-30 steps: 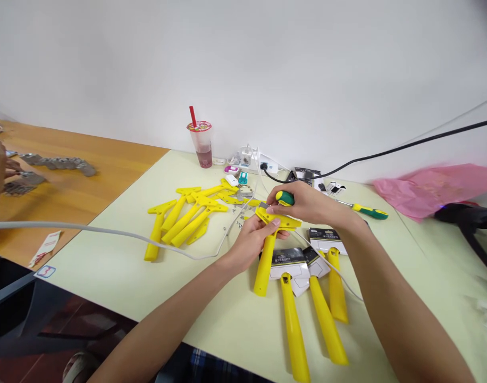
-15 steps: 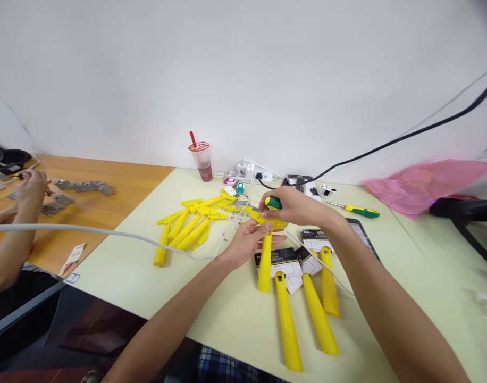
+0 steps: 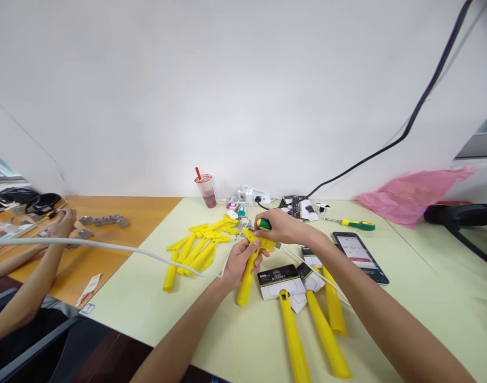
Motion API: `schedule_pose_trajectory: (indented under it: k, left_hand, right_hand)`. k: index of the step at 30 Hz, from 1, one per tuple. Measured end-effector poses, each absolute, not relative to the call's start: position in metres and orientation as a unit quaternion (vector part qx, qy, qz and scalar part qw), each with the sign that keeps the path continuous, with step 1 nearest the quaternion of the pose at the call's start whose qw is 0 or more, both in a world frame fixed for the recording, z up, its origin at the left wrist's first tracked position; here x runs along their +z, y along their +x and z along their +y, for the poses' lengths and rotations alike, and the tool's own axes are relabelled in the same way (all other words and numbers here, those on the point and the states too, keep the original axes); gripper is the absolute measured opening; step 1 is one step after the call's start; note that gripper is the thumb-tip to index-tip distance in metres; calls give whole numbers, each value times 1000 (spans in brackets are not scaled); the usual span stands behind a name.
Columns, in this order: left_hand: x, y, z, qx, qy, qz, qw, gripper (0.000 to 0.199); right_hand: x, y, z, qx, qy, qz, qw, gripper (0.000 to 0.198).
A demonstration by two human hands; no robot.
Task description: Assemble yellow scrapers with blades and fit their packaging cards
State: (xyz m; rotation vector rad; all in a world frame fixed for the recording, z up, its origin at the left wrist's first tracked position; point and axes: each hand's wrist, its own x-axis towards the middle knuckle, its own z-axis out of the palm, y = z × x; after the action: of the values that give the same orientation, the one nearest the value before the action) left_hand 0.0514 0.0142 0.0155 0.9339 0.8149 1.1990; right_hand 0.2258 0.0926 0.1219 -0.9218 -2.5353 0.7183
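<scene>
My left hand [image 3: 240, 260] is closed round a yellow scraper [image 3: 246, 282], whose handle points down toward me. In my right hand [image 3: 281, 226] is a screwdriver with a green and yellow handle [image 3: 263, 224], held over the scraper's wide head; its tip is hidden by the hand and head. To the left lies a pile of yellow scraper parts [image 3: 201, 247]. Right of my left hand rest several yellow scrapers [image 3: 294, 340] with black and white cards [image 3: 281, 282] at their heads. Small metal bits lie behind my hands, too small to make out.
At the back stand a drink cup [image 3: 206, 191] and a power strip [image 3: 263, 198] with cables. A second screwdriver [image 3: 357, 224], a phone [image 3: 359, 256] and a pink bag [image 3: 414, 197] lie to the right. A white cable [image 3: 108, 246] crosses the left side, where another person's hand [image 3: 63, 223] works at a wooden table.
The view has shifted, so the table sits lower and the phone shows more. The scraper's handle has tilted toward the left. Both hands keep their hold.
</scene>
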Motion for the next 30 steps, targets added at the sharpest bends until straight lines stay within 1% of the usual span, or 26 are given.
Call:
schedule_pose_trajectory:
  k: [10,16,22,26,30]
  left_hand:
    - [19,40,8,520,413,358,656,47]
    - [26,42,5,495,442,350,661,52]
    - [24,44,2,472,444,356,673,53]
    - [21,45,2,479,437,357,672,52]
    - [21,46,2,487,430,360,670,50]
  right_hand:
    - [115,216,92,246,-320,-889,215,13]
    - [116,216,91,242,-307,-889,238,15]
    - [117,218,91,237,-318,-891,221,15]
    - [117,218,91,240,-321,-891,213,15]
    - [115,220,93,229,-316,-898,204,18]
